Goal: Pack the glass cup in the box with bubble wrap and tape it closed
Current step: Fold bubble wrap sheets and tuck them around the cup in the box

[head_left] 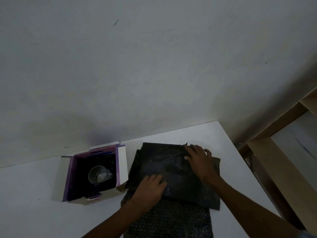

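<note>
Two hands: left hand point(151, 186) and right hand point(199, 159) pressed flat, fingers spread, grasping nothing, smoothing black bubble wrap sheets point(176, 170).
Cup: clear glass cup point(99, 174) sits inside open purple-lined cardboard box point(120, 162), awaiting padding.

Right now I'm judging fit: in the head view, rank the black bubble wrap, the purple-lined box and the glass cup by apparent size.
1. Black bubble wrap
2. Purple-lined box
3. Clear glass cup, inside the box

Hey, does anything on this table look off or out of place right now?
One thing: the glass cup lies tipped on its side, bare, in the open box. The black bubble wrap sits beside the box, under the left hand and right hand. Nothing looks spilled or broken.
</note>
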A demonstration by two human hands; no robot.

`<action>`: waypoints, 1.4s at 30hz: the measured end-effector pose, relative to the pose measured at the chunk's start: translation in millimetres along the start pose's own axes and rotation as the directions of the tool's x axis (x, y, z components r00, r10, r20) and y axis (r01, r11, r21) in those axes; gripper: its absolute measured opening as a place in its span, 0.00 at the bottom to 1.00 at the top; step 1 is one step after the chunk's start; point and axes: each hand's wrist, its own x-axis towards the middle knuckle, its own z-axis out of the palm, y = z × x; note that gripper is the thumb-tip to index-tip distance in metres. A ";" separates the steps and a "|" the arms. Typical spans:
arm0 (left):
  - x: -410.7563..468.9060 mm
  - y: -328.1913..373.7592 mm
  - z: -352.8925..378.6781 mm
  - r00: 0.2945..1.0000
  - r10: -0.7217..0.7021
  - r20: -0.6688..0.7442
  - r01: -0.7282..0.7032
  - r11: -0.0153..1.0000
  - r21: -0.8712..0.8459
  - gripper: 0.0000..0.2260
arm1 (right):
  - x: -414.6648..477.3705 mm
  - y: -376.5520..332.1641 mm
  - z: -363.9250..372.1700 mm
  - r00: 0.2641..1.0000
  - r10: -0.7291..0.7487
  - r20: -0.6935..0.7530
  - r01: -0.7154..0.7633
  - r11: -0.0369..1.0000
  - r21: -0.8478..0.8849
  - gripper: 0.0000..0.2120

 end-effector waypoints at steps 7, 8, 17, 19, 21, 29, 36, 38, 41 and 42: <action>-4.2 -15.6 47.1 0.926 -0.150 0.347 0.094 0.980 0.173 0.25 | -82.9 -12.1 31.7 0.881 -0.127 0.455 0.208 0.969 -0.131 0.38; -3.7 -16.2 46.6 0.940 -0.120 0.320 0.066 0.983 0.174 0.23 | -93.5 -7.6 40.2 0.854 -0.124 0.505 0.251 0.949 -0.191 0.37; -5.4 -19.9 -6.0 0.998 -0.049 0.034 0.055 0.982 -0.180 0.14 | -72.8 6.4 -9.8 0.889 -0.087 0.450 -0.002 0.981 0.193 0.09; -3.4 -24.1 -6.3 0.998 -0.057 -0.022 0.055 0.996 -0.073 0.15 | -56.2 8.4 -18.3 0.843 -0.099 0.530 0.021 0.988 0.151 0.08; -0.8 -23.8 0.7 0.996 -0.064 -0.069 0.069 0.995 0.073 0.18 | -43.7 8.1 -11.8 0.866 -0.043 0.499 0.054 0.999 -0.007 0.08; 8.4 -15.3 31.5 0.876 -0.086 0.475 0.049 0.995 0.091 0.36 | -65.5 -6.6 31.1 0.891 -0.020 0.454 0.057 0.996 -0.067 0.43; 19.0 -18.9 -13.2 0.996 0.033 0.081 -0.023 0.993 -0.117 0.20 | -87.7 -12.0 -20.1 0.989 -0.071 0.129 0.069 0.997 0.020 0.17; 23.9 -21.6 -49.7 0.982 0.088 -0.169 -0.106 0.989 -0.100 0.18 | -77.1 -26.2 -53.6 0.999 0.018 -0.033 -0.017 0.999 0.033 0.15; 17.6 -37.9 -110.4 0.907 0.103 -0.409 -0.118 0.993 -0.011 0.17 | -58.1 -63.0 -95.9 0.964 0.001 -0.267 0.037 0.990 0.134 0.07; 8.9 -47.2 -127.9 0.887 0.103 -0.451 -0.100 0.995 0.031 0.17 | -50.7 -78.1 -102.8 0.943 -0.045 -0.331 0.082 0.992 0.099 0.07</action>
